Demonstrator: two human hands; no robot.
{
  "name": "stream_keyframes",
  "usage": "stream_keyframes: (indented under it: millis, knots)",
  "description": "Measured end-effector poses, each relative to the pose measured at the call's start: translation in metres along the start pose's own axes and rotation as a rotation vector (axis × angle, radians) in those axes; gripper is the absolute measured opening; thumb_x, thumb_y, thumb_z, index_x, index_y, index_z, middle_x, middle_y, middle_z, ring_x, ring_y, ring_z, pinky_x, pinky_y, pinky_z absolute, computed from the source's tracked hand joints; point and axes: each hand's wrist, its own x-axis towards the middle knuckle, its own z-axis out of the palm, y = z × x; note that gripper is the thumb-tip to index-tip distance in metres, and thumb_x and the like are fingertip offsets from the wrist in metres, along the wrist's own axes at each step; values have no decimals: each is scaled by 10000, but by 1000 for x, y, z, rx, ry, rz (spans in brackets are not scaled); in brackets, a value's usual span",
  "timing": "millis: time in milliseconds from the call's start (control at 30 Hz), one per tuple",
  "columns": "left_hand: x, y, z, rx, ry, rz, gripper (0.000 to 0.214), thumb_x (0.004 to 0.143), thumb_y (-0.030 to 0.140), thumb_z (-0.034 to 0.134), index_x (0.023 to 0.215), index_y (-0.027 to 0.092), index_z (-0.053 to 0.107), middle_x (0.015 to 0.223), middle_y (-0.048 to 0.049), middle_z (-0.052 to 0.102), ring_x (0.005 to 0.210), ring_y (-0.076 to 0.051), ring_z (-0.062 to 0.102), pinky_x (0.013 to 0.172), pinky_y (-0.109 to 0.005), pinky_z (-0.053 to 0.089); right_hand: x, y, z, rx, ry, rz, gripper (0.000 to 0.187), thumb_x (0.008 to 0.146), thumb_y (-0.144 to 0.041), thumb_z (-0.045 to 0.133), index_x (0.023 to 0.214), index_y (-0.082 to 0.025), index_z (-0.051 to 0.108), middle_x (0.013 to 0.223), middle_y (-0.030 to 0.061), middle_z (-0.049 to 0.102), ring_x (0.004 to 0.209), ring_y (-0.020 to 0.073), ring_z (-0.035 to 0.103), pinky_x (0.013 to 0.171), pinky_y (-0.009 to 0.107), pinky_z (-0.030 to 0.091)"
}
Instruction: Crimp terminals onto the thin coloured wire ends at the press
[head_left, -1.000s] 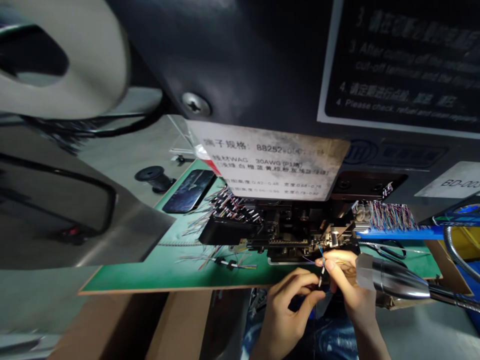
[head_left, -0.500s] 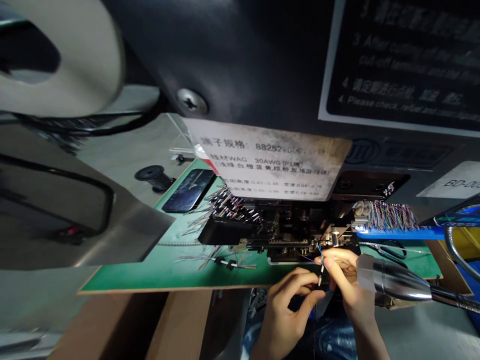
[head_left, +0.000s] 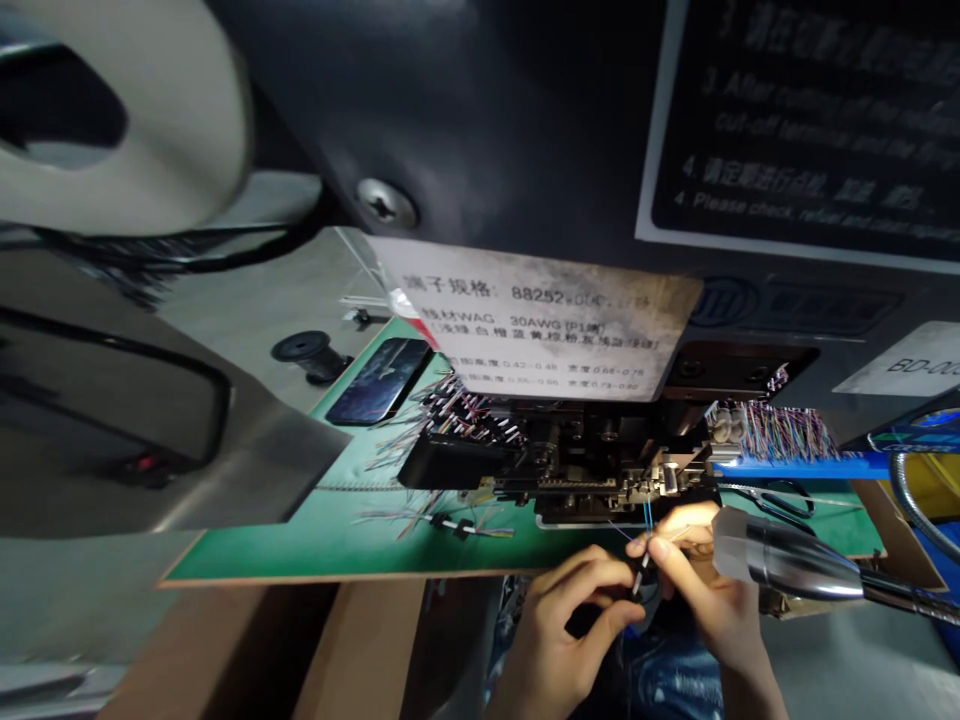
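A thin multi-core cable (head_left: 643, 575) with a white band is between my hands, its loose coloured wires fanned out at the upper end. My right hand (head_left: 694, 565) pinches it between thumb and forefinger just below the fan. Lower down, my left hand (head_left: 585, 610) has curled fingers and thumb around the banded part; their exact contact is partly hidden. Two blue wires (head_left: 649, 515) point up at the brass-coloured tooling of the crimping machine (head_left: 667, 478). A purple wire (head_left: 622, 530) sticks out to the left.
A metal lamp head (head_left: 802, 565) reaches in beside my right hand. Scissors (head_left: 780, 500) and a blue tray (head_left: 802, 468) of wires lie to the right. On the green table (head_left: 300, 545) are a phone (head_left: 379, 380) and cut cables (head_left: 450, 525). The machine body overhangs above.
Both hands have shifted slightly down. The blue wires, previously bunched and leaning left, now stand straighter with their tips at the tooling. The brass-coloured tooling parts look shifted.
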Motion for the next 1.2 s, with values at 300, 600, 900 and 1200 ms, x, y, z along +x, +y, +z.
stream_keyframes:
  millis: [300,600,900,1200]
  knots:
    - [0,-16,22,29,164,28,192,874,22,716,922,203,759,845,-10,753,675,-132,742,637,-140,629,3,4,14,40,124,39,180,980,-412,734,1014,-238,763,691,4,721,514,142,563,517,258,491]
    - [0,-14,20,24,179,13,162,871,47,728,914,197,772,838,-16,767,674,-138,753,633,-146,640,8,-3,14,-43,115,62,188,963,-424,741,977,-245,798,840,58,838,539,171,634,519,277,560]
    - [0,-9,16,30,155,3,162,881,51,708,915,194,775,845,-30,769,663,-144,750,624,-162,642,4,2,14,-20,91,66,191,985,-423,723,1014,-247,791,877,69,836,608,203,685,538,298,560]
    - [1,5,-11,0,-46,-47,158,868,61,746,865,218,757,774,-2,740,651,-137,718,619,-142,606,6,-6,-5,-119,-94,-127,105,963,-236,741,863,-260,759,942,25,799,878,209,763,798,305,584]
